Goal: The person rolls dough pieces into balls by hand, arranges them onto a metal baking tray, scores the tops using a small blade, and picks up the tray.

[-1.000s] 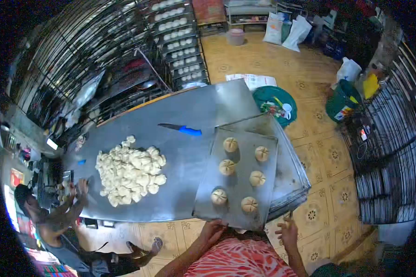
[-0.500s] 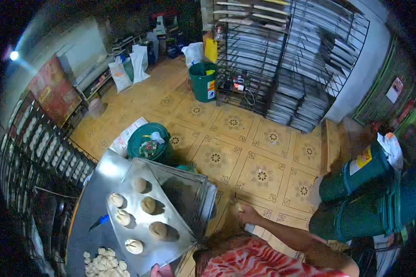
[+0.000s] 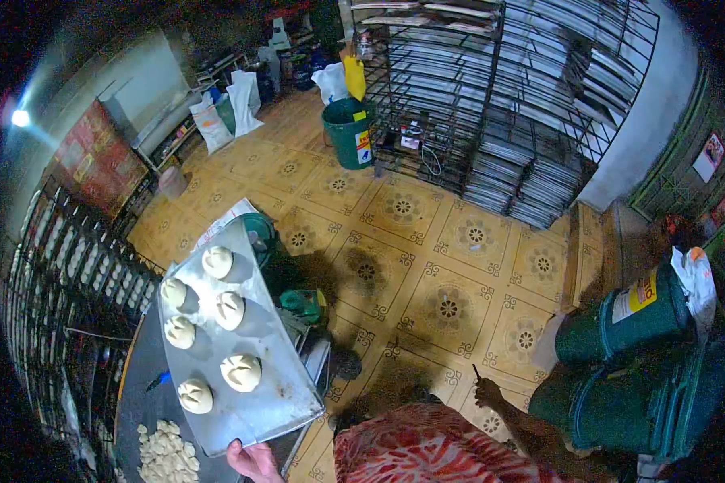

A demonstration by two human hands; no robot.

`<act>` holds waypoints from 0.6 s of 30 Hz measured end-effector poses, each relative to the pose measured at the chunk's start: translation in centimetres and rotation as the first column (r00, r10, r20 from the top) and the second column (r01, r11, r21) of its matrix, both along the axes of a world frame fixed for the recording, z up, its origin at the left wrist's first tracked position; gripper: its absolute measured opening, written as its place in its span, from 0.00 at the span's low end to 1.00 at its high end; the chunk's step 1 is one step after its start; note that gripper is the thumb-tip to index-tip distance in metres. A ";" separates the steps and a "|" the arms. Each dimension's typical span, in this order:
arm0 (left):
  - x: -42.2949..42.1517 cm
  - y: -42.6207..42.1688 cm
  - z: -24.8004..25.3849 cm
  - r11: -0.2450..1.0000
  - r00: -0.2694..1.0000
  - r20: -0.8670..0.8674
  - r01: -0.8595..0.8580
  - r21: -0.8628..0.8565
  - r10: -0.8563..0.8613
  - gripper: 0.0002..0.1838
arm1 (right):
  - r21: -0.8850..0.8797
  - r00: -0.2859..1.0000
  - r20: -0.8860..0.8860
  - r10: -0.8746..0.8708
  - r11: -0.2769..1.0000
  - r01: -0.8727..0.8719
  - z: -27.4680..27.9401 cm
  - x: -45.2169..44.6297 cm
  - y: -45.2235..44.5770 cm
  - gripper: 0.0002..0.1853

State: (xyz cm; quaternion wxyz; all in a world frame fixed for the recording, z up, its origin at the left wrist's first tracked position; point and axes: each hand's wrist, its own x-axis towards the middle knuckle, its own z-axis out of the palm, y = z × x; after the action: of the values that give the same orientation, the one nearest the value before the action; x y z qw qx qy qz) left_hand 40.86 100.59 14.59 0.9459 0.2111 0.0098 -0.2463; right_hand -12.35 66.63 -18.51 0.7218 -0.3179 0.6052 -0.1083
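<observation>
My left hand (image 3: 254, 460) grips the near edge of a metal baking tray (image 3: 286, 402), its thumb over the rim. Several round dough pieces with cuts across their tops sit on the tray, one dough piece (image 3: 241, 373) near the middle. The tray tilts above the dark table (image 3: 141, 354). On that table lie a pile of small dough pieces (image 3: 167, 455) and a blue-handled knife (image 3: 159, 380), partly hidden by the tray. Off to the right, away from the tray, my right hand (image 3: 489, 394) is closed around a thin dark stick-like tool (image 3: 477, 372).
Racks of trays (image 3: 80, 266) stand at left, and a tall wire rack (image 3: 443, 88) holds stacked trays at the back. Green bins (image 3: 620, 322) stand at right. Another green bin (image 3: 348, 133) is by the rack. Below the held tray are more metal trays (image 3: 318, 354).
The tray has been lifted and turned, shifting left and covering more of the green bin behind it. My right hand has moved right and slightly down, away from the tray.
</observation>
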 end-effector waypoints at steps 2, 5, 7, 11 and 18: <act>-0.9 -2.3 1.4 1.000 0.999 -0.037 0.023 -0.004 -0.023 0.38 | 0.032 0.995 0.014 -0.094 0.995 0.094 0.0 -1.0 -0.2 0.15; -0.8 -6.3 1.7 0.982 0.986 -0.033 0.162 -0.100 -0.166 0.37 | -0.085 0.982 0.184 -0.040 0.995 0.057 -4.8 -2.6 -1.0 0.15; 0.0 -7.8 1.6 0.956 0.966 -0.058 0.241 -0.170 -0.253 0.37 | 0.074 0.878 0.472 -0.079 0.996 0.049 -5.3 -2.7 -1.7 0.18; 0.9 -13.4 2.5 0.967 0.970 -0.043 0.233 -0.104 -0.238 0.35 | 0.196 0.879 0.428 -0.212 0.971 0.139 -2.8 -1.1 -2.6 0.16; 7.0 -22.2 0.6 0.922 0.923 0.056 0.374 0.101 -0.380 0.33 | -0.098 0.952 0.189 -0.242 0.960 0.263 -0.8 0.3 -5.0 0.14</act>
State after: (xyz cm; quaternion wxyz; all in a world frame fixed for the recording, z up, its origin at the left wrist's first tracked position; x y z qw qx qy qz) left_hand 47.85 78.36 15.15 0.8702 0.2598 -0.0554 -0.4149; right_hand -12.03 61.59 -19.30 0.7316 -0.2707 0.5671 -0.2642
